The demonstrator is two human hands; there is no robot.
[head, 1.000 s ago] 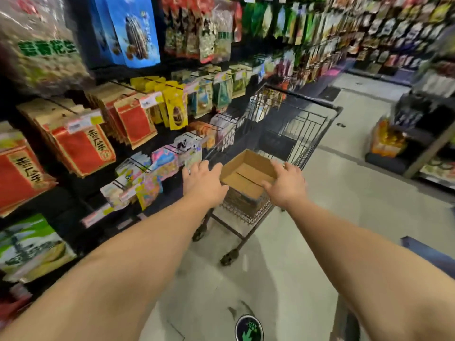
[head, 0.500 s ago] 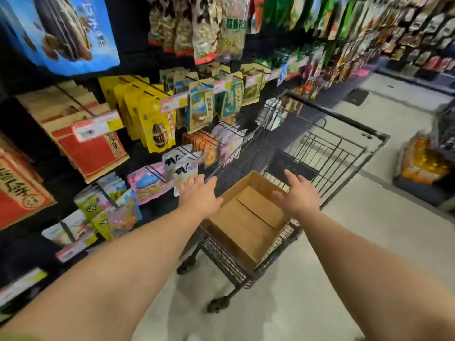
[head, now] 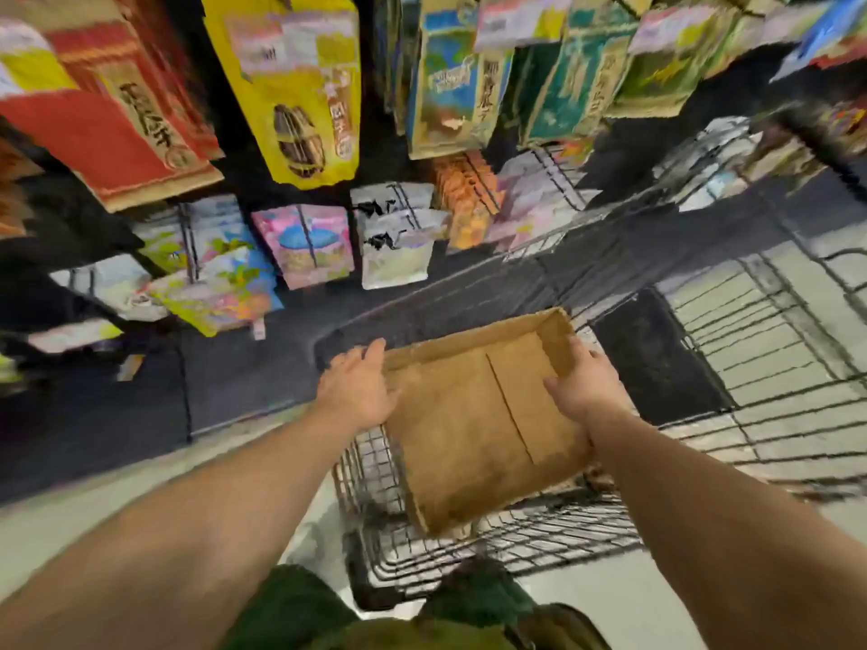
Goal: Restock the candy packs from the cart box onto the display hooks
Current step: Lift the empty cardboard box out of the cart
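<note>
An open cardboard box lies tilted in the wire cart, and its inside shows only bare brown cardboard. My left hand lies flat against the box's left wall, fingers straight, thumb at the rim. My right hand grips the right wall, thumb inside and fingers over the edge. Candy packs hang on the low display hooks just beyond the cart: a pink and blue pack, white packs and colourful ones further left.
Larger snack bags hang above: red, yellow, blue and green. The cart's far basket end stretches right over a pale floor. The dark shelf base sits directly left of the cart.
I have stepped closer and now look down more steeply. Both hands went from hovering open over the cart handle to the box's side walls, and the right one took hold.
</note>
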